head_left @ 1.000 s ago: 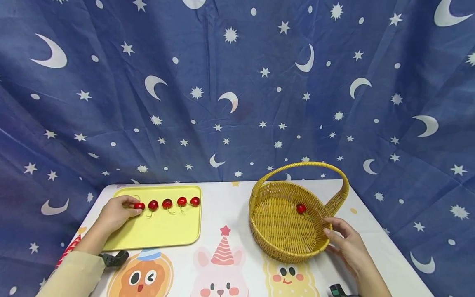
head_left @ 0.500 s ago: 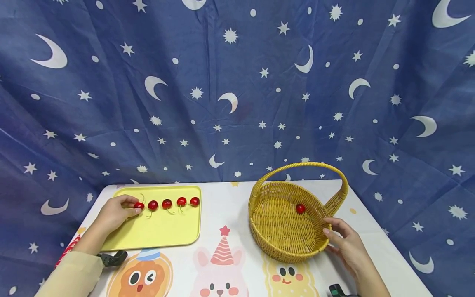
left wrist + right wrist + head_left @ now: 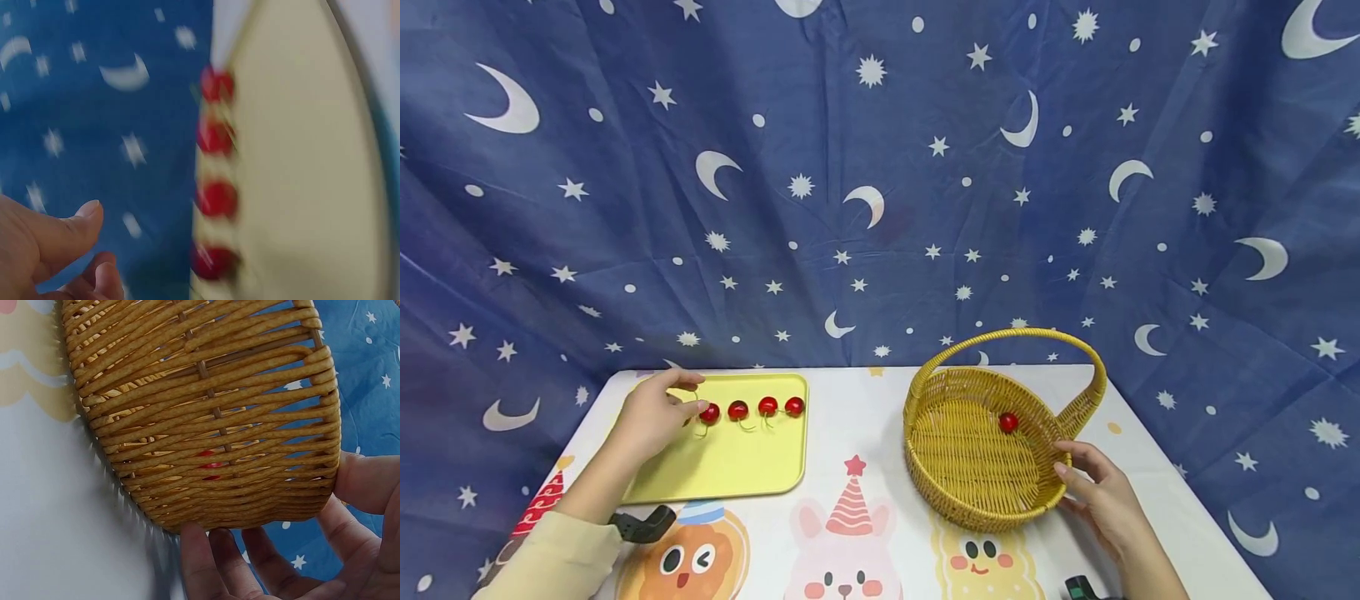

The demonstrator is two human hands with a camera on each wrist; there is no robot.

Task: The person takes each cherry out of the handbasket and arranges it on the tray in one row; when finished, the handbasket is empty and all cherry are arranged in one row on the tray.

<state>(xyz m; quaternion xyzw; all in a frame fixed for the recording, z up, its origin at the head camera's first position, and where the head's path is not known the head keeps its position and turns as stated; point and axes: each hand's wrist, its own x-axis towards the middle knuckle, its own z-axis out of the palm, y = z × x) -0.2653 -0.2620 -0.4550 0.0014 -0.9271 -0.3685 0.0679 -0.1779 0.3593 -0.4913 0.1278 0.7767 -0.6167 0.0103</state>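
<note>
On the left, my left hand (image 3: 658, 412) is raised over the yellow tray (image 3: 730, 475), thumb and fingers bent toward each other around a cherry mostly hidden behind them. A thin stem shows between the fingertips. Several red cherries (image 3: 738, 411) lie in a row on the tray, just right of the hand; the left wrist view shows that row of cherries (image 3: 217, 199) blurred. My right hand (image 3: 1097, 492) grips the right side of the woven basket (image 3: 977, 508), its fingers beneath and along the wall in the right wrist view. One cherry (image 3: 1008, 422) sits inside the basket.
The basket's tall arched handle (image 3: 1015, 332) rises above its rim. A white tablecloth (image 3: 850, 417) with cartoon figures covers the table, and a blue curtain (image 3: 880, 250) with moons and stars hangs behind it.
My left hand has lifted away from the tray, up and slightly right, and the leftmost cherry is gone from its place in the row. My right hand stays on the basket.
</note>
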